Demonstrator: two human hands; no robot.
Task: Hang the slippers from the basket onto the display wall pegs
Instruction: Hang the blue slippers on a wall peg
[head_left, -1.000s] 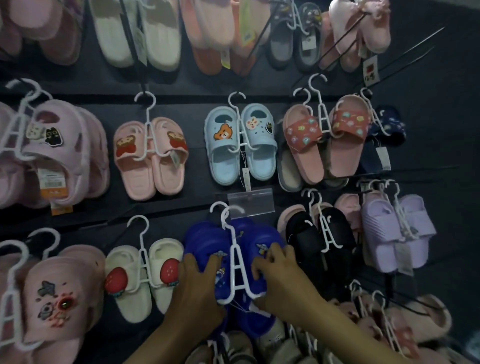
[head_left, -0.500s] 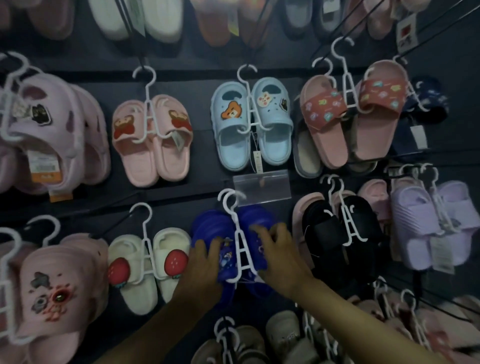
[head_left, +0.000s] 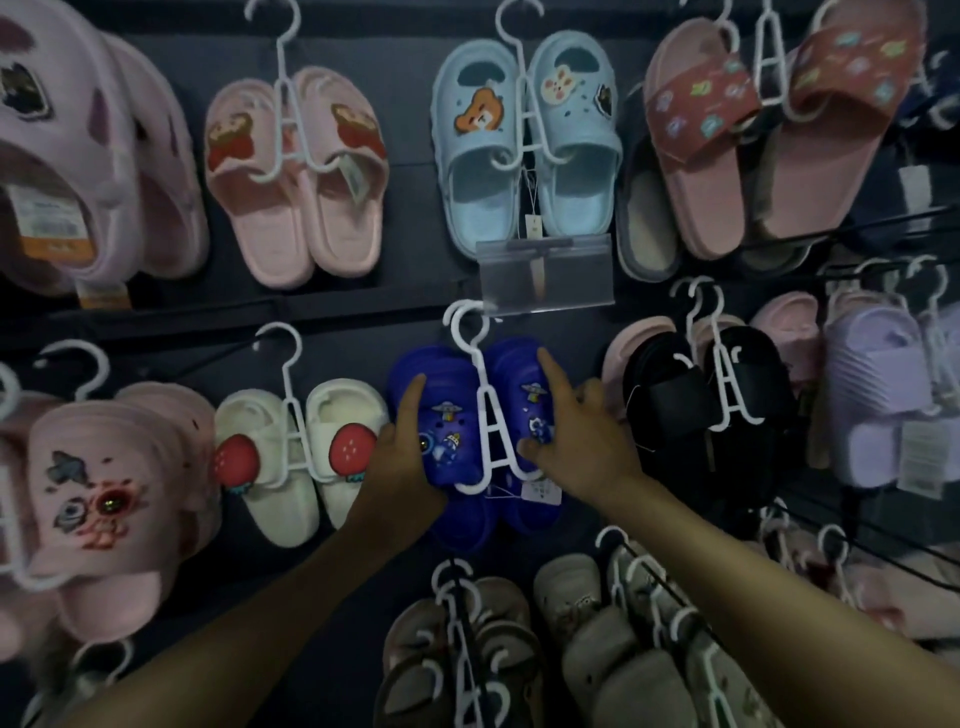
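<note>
My left hand and right hand grasping the blue slippers, forefingers stretched up, white hanger between them

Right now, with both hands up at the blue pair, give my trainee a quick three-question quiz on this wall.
1. True or false: the left hand and the right hand both touch the blue clogs.
2. Which pair hangs just left of the blue clogs? A) cream strawberry slippers B) black slides C) lilac slides
3. Fill in: the light blue clogs hanging above the blue clogs carry a brown ____ charm.
Key: 1 true; 2 A; 3 bear.
</note>
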